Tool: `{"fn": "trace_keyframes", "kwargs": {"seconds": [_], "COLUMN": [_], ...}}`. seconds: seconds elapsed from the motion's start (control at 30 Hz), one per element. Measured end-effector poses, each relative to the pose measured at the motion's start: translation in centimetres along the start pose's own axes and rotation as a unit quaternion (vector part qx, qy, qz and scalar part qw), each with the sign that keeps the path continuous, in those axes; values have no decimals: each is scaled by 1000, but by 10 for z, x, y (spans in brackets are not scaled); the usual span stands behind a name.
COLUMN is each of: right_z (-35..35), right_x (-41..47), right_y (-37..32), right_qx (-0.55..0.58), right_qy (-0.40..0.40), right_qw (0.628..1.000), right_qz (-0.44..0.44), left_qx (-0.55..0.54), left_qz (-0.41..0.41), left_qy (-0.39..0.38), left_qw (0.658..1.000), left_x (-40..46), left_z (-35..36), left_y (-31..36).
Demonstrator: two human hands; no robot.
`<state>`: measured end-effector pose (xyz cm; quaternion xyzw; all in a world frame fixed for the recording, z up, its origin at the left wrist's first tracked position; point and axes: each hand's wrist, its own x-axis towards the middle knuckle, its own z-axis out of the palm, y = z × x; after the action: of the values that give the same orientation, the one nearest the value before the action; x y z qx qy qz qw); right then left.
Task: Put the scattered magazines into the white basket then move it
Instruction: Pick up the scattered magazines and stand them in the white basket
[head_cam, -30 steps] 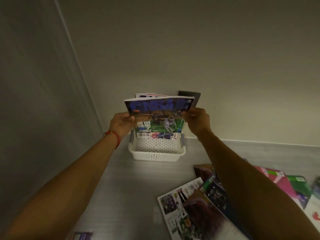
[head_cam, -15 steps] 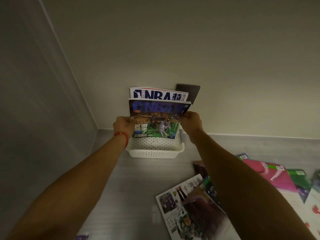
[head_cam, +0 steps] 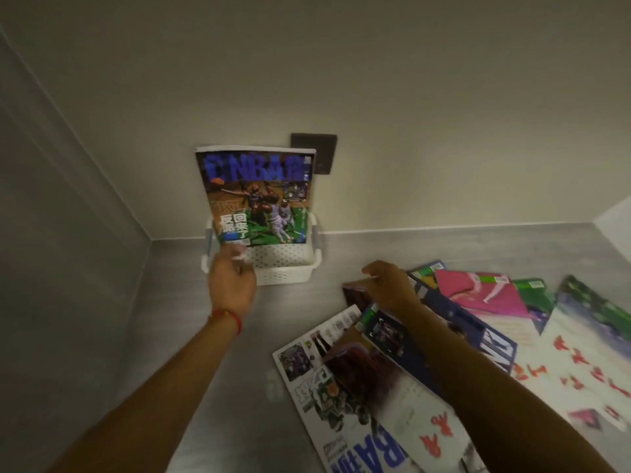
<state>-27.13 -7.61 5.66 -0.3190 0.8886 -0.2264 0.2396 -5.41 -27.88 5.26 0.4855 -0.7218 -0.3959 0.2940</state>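
The white perforated basket (head_cam: 290, 268) stands on the grey floor against the back wall. A basketball magazine (head_cam: 257, 196) stands upright in it, leaning on the wall, with another hidden behind it. My left hand (head_cam: 232, 281), a red band on its wrist, hovers just in front of the basket's left corner with loosely curled fingers and holds nothing. My right hand (head_cam: 389, 288) reaches down over the scattered magazines (head_cam: 362, 387) at the right, its fingers bent at the edge of a dark one (head_cam: 355, 291); a firm grip is not visible.
Several more magazines spread across the floor to the right, among them a pink one (head_cam: 478, 291), a green one (head_cam: 536, 295) and a white one with red marks (head_cam: 580, 363). A dark wall plate (head_cam: 316, 150) sits behind the basket. A side wall (head_cam: 68, 268) closes the left.
Both hands let go of the basketball magazine, which now stands in the basket. The left hand drew back slightly; the right hand swung right and down to the scattered pile.
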Motion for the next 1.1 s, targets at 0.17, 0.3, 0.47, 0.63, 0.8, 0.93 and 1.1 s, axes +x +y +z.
{"fn": "trace_keyframes", "kwargs": {"seconds": [0.17,0.3,0.47,0.63,0.8,0.93,1.1], "right_z": [-15,-41,-52,-71,-99,-155,-200], "right_x": [-54,-69,-65,-69,-81,-92,-116], "right_y": [126,202,231,232,204,137,49], "right_qx": [-117,-127,-175,-142,-163,-217,-270], "right_qy": [55,11,11,-4,-9,-19,-65], "right_qw": [978,972,967,980,986,958,909], "right_qz": [164,199,185,139,-30,-188,-311], "left_qx": [89,223,358,362,267,231,284], "left_qz": [83,109,124,112,139,348,354], "left_qy": [-289,-391,-435,-438,-312,-145,-279], "left_qw": [950,886,817,815,901,897,847], "left_x": [-155,-220,-222,-218,-222,-200,-170], "left_z": [62,95,107,110,102,107,107], "left_y": [-9,-21,-17,-5,39,111,169]}}
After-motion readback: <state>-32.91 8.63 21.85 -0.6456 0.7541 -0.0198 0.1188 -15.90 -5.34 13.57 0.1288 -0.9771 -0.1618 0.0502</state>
